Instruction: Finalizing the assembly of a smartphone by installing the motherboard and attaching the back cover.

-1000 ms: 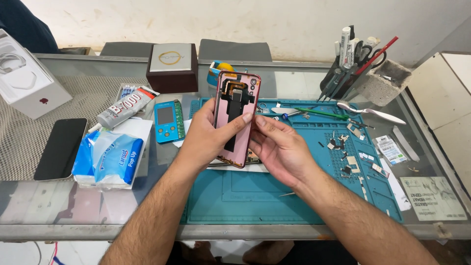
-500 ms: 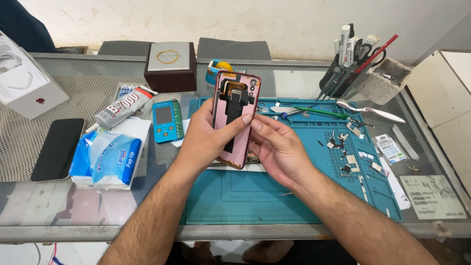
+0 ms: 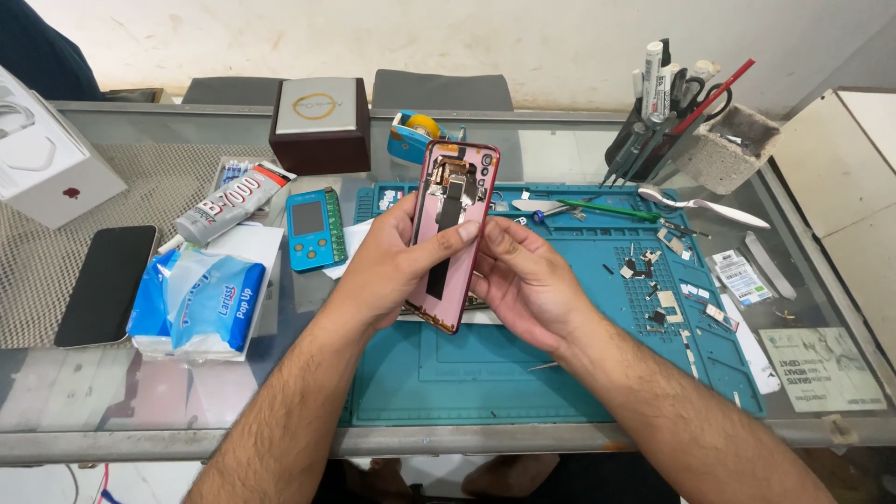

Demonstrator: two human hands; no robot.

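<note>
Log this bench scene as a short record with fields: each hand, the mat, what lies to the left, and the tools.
left hand: grips the opened pink phone housing, thumb across its inside
right hand: fingertips at the housing's right edge
work mat: teal, under both hands, small parts at its right
left of mat: small blue tester, glue tube, tissue pack, dark phone
tool holder: far right

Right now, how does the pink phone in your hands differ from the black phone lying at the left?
The pink phone is held up off the mat in both hands, left hand and right hand; the black phone lies flat on the table, untouched. The pink phone is open, inner parts and a black strip showing; the black phone shows only a plain dark face. Both are slim rectangles.
</note>
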